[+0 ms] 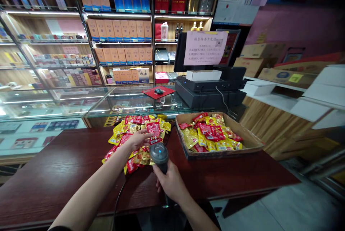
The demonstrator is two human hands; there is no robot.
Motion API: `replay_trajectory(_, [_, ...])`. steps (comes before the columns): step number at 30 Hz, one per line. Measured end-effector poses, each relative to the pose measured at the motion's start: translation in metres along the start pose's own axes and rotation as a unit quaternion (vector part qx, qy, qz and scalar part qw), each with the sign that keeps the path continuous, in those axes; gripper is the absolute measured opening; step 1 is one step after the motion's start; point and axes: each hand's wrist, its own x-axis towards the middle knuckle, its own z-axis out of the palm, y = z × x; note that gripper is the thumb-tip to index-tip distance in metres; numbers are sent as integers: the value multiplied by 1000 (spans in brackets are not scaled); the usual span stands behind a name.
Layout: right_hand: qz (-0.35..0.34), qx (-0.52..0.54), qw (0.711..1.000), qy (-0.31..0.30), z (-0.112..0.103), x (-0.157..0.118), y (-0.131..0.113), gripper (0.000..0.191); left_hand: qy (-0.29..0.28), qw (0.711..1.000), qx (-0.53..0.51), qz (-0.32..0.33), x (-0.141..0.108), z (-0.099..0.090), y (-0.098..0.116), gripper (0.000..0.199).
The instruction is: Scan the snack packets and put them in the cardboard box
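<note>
Between the fingers of my left hand is a red snack packet, held up over the heap. My right hand wraps round the handle of a dark handheld barcode scanner, whose head sits just below the red packet. Under and around my left hand lies a loose pile of red, yellow and gold snack packets. To the right, a shallow cardboard box holds more packets of the same kinds.
The dark wooden counter meets a glass display case. Behind the box stands a black cash register with a paper sign. A mouse rests on a red mat. A cable trails over the counter's front edge.
</note>
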Motion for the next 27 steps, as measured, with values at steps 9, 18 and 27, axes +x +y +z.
replay_trajectory(9, [-4, 14, 1000, 0, 0, 1, 5, 37, -12, 1000, 7, 16, -4, 2, 6, 45])
replay_trajectory(18, [-66, 123, 984, 107, -25, 18, -19, 34, -47, 999, 9, 7, -20, 7, 0, 40])
replay_trajectory(27, [95, 385, 916, -54, -73, 48, -43, 25, -98, 992, -57, -50, -51, 39, -17, 36])
